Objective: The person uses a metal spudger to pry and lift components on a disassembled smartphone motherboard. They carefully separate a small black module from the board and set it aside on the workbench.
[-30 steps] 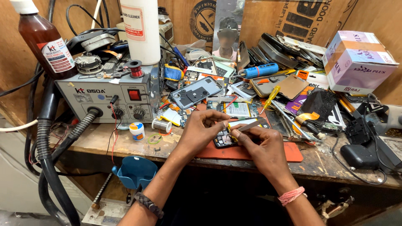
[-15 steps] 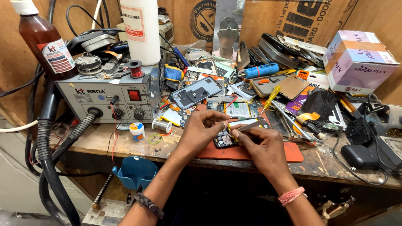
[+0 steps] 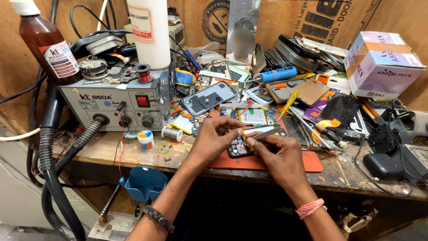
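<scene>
The opened phone point(image 3: 238, 147) lies on the red mat point(image 3: 285, 161) at the front of the surface point(image 3: 111, 154). The left hand point(image 3: 213, 138) steadies its top edge, fingers pinched together. The right hand point(image 3: 277, 154) is clamped on a flat metal tool point(image 3: 266, 133), seemingly prying inside. Next, a gentle, controlled lift seems needed.

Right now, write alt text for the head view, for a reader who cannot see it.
Two bare hands work over an opened phone on a red mat: the left hand steadies it while the right hand holds a flat metal tool to it. A grey rework station, a brown bottle, phone parts and screwdrivers crowd the wooden bench.
</scene>
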